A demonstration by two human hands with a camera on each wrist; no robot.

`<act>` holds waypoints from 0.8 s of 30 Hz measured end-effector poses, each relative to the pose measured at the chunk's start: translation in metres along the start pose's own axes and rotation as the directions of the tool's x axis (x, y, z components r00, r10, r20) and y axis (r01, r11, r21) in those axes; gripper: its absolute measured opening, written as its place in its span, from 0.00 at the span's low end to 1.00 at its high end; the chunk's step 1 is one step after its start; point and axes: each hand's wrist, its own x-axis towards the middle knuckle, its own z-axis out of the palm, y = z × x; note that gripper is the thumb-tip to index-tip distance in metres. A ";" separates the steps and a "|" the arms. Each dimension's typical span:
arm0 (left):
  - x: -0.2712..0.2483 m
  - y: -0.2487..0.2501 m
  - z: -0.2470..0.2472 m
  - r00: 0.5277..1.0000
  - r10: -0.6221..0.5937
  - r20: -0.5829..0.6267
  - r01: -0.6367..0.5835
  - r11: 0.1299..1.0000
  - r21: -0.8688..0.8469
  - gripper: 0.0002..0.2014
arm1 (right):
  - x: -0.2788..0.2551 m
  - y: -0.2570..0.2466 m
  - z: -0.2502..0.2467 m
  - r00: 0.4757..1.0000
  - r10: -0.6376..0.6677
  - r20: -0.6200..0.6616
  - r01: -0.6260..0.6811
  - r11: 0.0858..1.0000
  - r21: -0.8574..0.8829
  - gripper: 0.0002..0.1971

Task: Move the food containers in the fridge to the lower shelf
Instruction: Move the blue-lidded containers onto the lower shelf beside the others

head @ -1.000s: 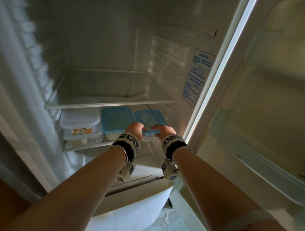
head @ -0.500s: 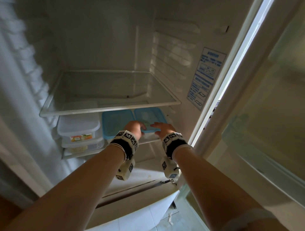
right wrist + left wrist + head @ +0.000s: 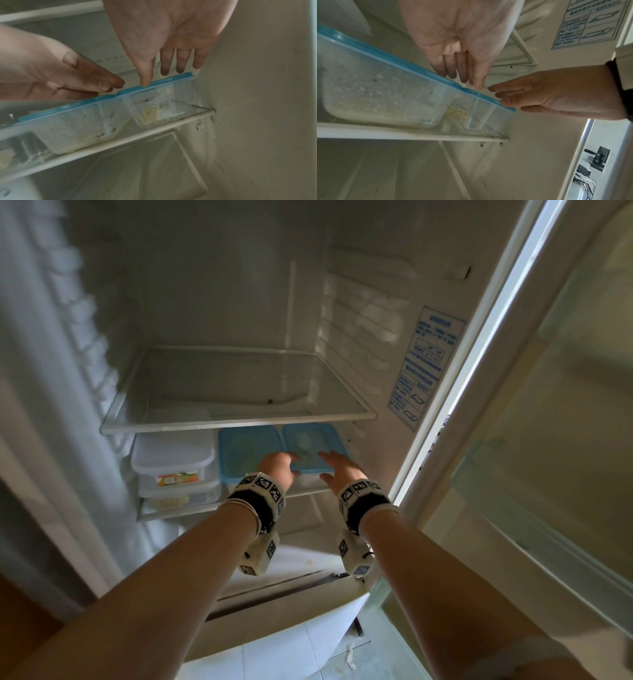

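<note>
The right blue-lidded container (image 3: 313, 448) is sitting on the lower glass shelf (image 3: 308, 491) of the fridge, hard against the right wall, touching a second blue-lidded container (image 3: 248, 451) on its left; both are showing pale food through clear walls. The left hand (image 3: 277, 469) is reaching over the seam between the two lids, its fingers (image 3: 462, 70) straight and together with the tips at the lid's near edge, its grip loose around nothing. The right hand (image 3: 337, 469) is hovering over the right lid, fingers (image 3: 180, 62) spread and extended, thumb tip touching the lid's rim, likewise clasping nothing. Further left on the same shelf two clear white-lidded tubs (image 3: 173, 470) are standing stacked, the upper one carrying an orange label. Above them the upper glass shelf (image 3: 236, 419) is jutting out, and a blue printed sticker (image 3: 423, 368) is clinging to the right inner wall.
</note>
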 end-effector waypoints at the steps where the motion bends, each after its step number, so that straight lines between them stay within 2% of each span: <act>1: -0.005 0.000 -0.003 1.000 0.012 -0.008 -0.012 1.000 0.017 0.22 | -0.004 0.000 0.001 1.000 -0.002 -0.008 0.002 1.000 -0.007 0.29; 5: -0.033 0.002 -0.009 1.000 0.024 0.003 -0.024 0.998 0.065 0.22 | -0.025 -0.004 0.000 1.000 0.000 0.011 0.000 0.999 -0.046 0.28; 15: -0.134 0.007 0.003 0.996 -0.078 -0.054 0.085 0.984 0.156 0.23 | -0.107 -0.011 0.006 0.990 -0.088 0.111 0.114 0.960 -0.257 0.27; 19: -0.179 0.005 0.012 0.992 -0.104 -0.068 0.115 0.976 0.183 0.23 | -0.144 -0.010 0.020 0.980 -0.063 0.189 0.106 0.968 -0.228 0.29; 24: -0.234 0.005 0.019 0.989 -0.136 -0.057 0.144 0.975 0.172 0.22 | -0.197 -0.009 0.030 0.980 -0.073 0.183 0.113 0.969 -0.221 0.28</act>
